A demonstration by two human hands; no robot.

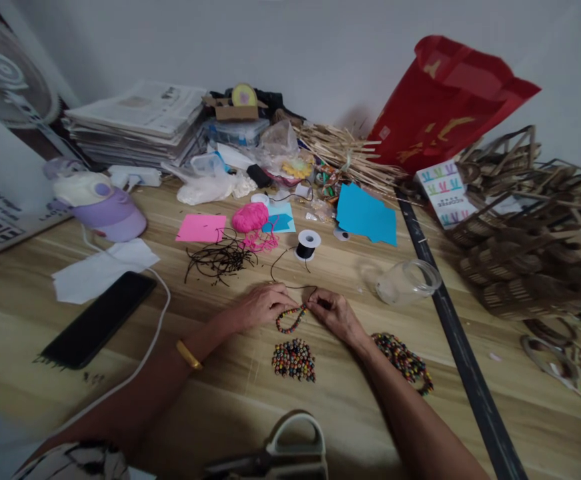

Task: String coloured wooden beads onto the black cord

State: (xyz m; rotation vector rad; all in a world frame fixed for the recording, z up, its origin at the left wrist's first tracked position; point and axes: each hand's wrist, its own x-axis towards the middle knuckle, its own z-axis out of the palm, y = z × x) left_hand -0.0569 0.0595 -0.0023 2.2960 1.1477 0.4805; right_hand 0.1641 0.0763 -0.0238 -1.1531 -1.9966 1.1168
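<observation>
We rest both forearms on the wooden table [320,400]. Our left hand [263,305] is closed in a pinch on one end of a short strand of beads [291,320], and our right hand [333,312] is pinched shut on the other end, so the strand sags in a small curve between the two hands. A black cord [283,263] runs from the strand, just beyond our fingers, up to one spool of black thread [307,244], which stands well beyond the hands.

Just below the hands, on our side, we count two heaps of loose coloured beads: one pile of beads [294,360] directly under the strand, and a second bead heap [403,360] beside our right wrist (partly hidden by the forearm). One clear glass jar [407,281] lies on its side to the right of the right hand. Beyond the left hand lie one tangle of dark cords [219,259] and one ball of pink yarn [250,217]. Far to the left of the left hand lies one black phone [99,319]. Near our body, one pair of scissors [290,447] shows at the bottom edge.
</observation>
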